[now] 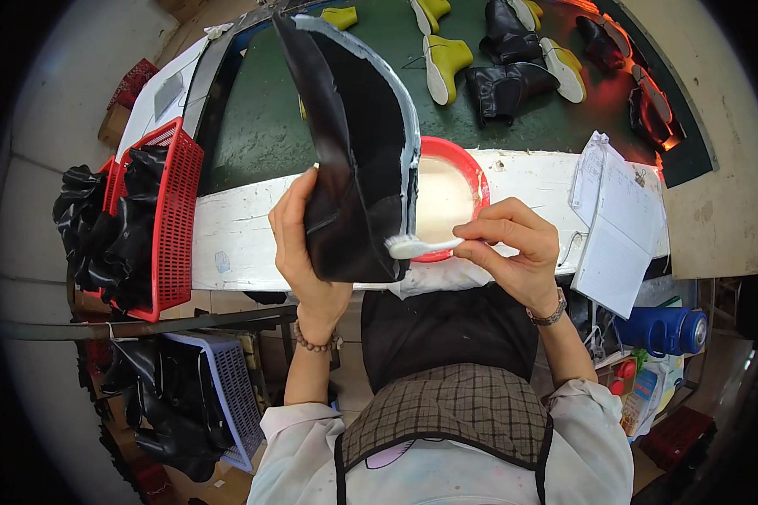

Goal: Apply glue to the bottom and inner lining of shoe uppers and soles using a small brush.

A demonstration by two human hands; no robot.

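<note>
My left hand grips a black boot upper from behind and holds it upright over the white bench edge. A pale glue line runs along the upper's right rim. My right hand pinches a white brush, and its bristles touch the lower right corner of the upper. Just behind the brush sits a red bowl filled with whitish glue.
A red basket of black uppers hangs at the left, with a lilac basket of more below it. Yellow-soled and black boots lie on the green belt beyond. Paper sheets and a blue flask are at the right.
</note>
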